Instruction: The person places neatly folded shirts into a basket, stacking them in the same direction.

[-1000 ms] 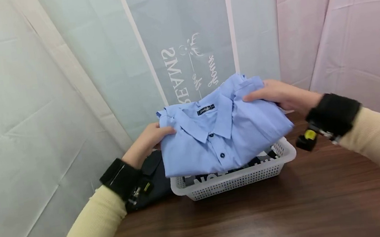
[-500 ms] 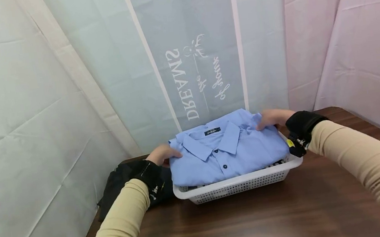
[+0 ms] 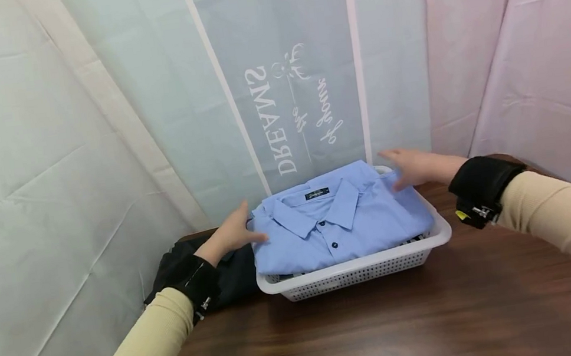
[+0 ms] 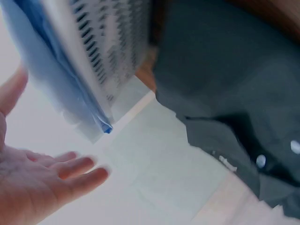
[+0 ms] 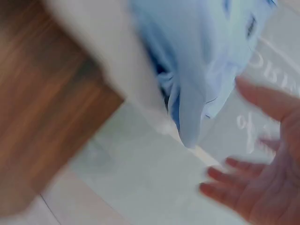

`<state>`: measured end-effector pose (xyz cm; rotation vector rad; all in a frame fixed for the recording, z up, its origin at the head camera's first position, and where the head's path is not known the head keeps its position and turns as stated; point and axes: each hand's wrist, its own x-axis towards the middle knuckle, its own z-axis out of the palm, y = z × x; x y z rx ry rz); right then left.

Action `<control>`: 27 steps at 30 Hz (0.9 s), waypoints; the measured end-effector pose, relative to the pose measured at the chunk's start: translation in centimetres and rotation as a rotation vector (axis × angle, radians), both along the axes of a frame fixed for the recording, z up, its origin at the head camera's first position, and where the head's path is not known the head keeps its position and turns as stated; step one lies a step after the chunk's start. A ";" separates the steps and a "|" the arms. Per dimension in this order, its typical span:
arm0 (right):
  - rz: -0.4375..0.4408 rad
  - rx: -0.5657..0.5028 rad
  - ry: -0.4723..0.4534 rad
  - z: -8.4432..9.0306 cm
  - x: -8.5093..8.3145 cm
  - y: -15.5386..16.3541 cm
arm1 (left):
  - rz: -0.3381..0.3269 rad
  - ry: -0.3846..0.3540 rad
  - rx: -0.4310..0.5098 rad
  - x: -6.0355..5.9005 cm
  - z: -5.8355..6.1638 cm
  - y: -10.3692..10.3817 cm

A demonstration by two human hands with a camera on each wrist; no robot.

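Head view showed both hands, left (image 3: 231, 235) and right (image 3: 415, 165), fingers released beside the shirt (image 3: 339, 219) in the basket (image 3: 361, 268); withdrawing straight outward should keep folds flat.

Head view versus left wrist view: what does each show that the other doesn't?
Only the head view shows the right hand, open at the folded light-blue collared shirt's far corner, and the dark wooden table. Only the left wrist view shows the left hand's palm with straight fingers clear of the shirt's edge. Both show the open left hand, the shirt, the white perforated plastic basket and the dark garment beside it.
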<state>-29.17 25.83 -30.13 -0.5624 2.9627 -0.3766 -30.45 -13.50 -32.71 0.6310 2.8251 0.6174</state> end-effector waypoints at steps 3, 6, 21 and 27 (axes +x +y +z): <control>0.190 0.181 0.057 -0.5 0.8 -0.6 | -0.137 0.084 -0.227 0.2 -0.2 0.2; 0.269 0.281 -0.074 -1.4 1.1 -0.9 | -0.209 0.063 -0.405 -0.3 -1.1 1.0; 0.296 0.373 -0.231 -5.6 2.2 -1.4 | -0.302 0.148 -0.921 -0.2 -4.2 4.8; 0.376 0.309 -0.097 -6.0 1.7 -0.4 | -0.258 0.273 -0.938 0.3 -3.4 5.0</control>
